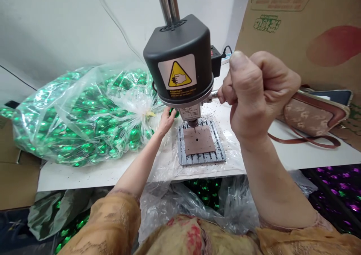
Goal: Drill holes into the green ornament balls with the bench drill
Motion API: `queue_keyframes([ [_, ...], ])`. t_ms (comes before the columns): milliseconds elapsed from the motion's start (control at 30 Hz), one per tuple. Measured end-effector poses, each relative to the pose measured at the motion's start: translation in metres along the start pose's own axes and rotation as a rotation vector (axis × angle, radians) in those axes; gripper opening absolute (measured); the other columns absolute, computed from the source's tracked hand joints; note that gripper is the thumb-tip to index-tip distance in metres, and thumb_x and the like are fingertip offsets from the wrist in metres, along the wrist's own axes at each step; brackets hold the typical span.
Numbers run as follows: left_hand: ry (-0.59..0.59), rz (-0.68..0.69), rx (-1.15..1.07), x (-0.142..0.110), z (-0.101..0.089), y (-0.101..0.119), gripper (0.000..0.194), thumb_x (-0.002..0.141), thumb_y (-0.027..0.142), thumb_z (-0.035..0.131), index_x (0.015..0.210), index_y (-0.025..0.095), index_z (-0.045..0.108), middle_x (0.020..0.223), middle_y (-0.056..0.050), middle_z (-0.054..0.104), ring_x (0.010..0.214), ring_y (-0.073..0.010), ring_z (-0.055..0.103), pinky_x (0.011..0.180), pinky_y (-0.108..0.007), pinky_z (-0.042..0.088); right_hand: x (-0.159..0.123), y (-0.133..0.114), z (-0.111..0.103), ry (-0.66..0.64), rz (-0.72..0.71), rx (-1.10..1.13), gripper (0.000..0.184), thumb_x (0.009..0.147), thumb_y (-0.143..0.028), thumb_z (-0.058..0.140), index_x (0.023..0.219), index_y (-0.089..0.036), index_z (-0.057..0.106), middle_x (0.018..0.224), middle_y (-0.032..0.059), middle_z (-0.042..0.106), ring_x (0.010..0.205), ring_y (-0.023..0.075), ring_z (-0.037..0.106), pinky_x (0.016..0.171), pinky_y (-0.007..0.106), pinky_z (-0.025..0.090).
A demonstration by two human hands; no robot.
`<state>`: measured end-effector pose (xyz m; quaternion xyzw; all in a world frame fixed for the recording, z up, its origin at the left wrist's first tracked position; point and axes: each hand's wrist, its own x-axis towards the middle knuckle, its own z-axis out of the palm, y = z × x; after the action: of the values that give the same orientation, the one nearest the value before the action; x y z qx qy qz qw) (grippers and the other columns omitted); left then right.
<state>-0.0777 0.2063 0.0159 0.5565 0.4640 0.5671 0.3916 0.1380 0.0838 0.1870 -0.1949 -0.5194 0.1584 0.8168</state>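
Note:
A small bench drill press with a black housing stands before me, a yellow warning label on its front. Raised at the right of the housing, my right hand is closed in a fist round the end of the press's feed lever. My left hand is beside the drill head on the left, its fingers closed on a shiny green ball, mostly hidden. Under the chuck and its thin bit, a brown square board with a small dark hole lies on the slotted metal base.
A large clear bag of shiny green balls fills the table's left. At right are a patterned purse with a brown strap and a big cardboard box. Dark shavings dot the white table. Plastic bags with green pieces hang below its front edge.

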Motion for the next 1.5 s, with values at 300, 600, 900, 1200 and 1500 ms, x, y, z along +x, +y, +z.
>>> queue_keyframes([
  [300, -0.003, -0.224, -0.402, -0.095, -0.008, 0.042, 0.050, 0.076, 0.045, 0.084, 0.114, 0.025, 0.057, 0.099, -0.002, 0.071, 0.079, -0.0163, 0.073, 0.072, -0.029, 0.061, -0.001, 0.006, -0.002, 0.027, -0.022, -0.037, 0.052, 0.089, -0.026, 0.063, 0.055, -0.021, 0.024, 0.050, -0.0053, 0.025, 0.044, 0.0037, 0.033, 0.045, 0.024, 0.026],
  [600, -0.006, -0.149, -0.181, -0.129, 0.021, 0.035, 0.047, 0.084, 0.053, 0.074, 0.118, 0.023, 0.063, 0.103, -0.004, 0.074, 0.091, -0.0145, 0.069, 0.082, -0.025, 0.054, -0.004, 0.004, -0.003, 0.021, -0.011, -0.049, 0.050, 0.091, -0.032, 0.060, 0.056, -0.020, 0.027, 0.054, -0.0055, 0.022, 0.045, 0.0016, 0.034, 0.048, 0.022, 0.029],
  [900, -0.123, -0.060, 0.001, -0.134, 0.036, 0.022, 0.047, 0.087, 0.053, 0.070, 0.122, 0.024, 0.060, 0.116, -0.007, 0.070, 0.110, -0.0206, 0.065, 0.099, -0.035, 0.050, -0.008, 0.006, -0.006, 0.022, -0.014, -0.090, 0.050, 0.091, -0.036, 0.059, 0.059, -0.020, 0.026, 0.053, -0.0064, 0.022, 0.044, 0.0012, 0.030, 0.047, 0.022, 0.029],
  [1200, -0.114, -0.005, 0.164, -0.128, 0.036, 0.016, 0.047, 0.083, 0.049, 0.075, 0.122, 0.024, 0.064, 0.126, -0.008, 0.067, 0.124, -0.0270, 0.059, 0.112, -0.043, 0.042, -0.008, 0.004, -0.005, 0.025, 0.002, -0.088, 0.051, 0.090, -0.037, 0.061, 0.058, -0.022, 0.025, 0.053, -0.0058, 0.023, 0.045, 0.0043, 0.027, 0.049, 0.026, 0.028],
  [1500, -0.126, -0.026, 0.133, -0.129, 0.038, 0.015, 0.047, 0.087, 0.050, 0.070, 0.125, 0.024, 0.061, 0.124, -0.009, 0.067, 0.120, -0.0257, 0.062, 0.109, -0.042, 0.046, -0.001, 0.001, 0.001, 0.057, -0.036, -0.054, 0.048, 0.088, -0.023, 0.062, 0.053, -0.020, 0.031, 0.048, -0.0068, 0.028, 0.041, 0.0034, 0.029, 0.046, 0.026, 0.024],
])
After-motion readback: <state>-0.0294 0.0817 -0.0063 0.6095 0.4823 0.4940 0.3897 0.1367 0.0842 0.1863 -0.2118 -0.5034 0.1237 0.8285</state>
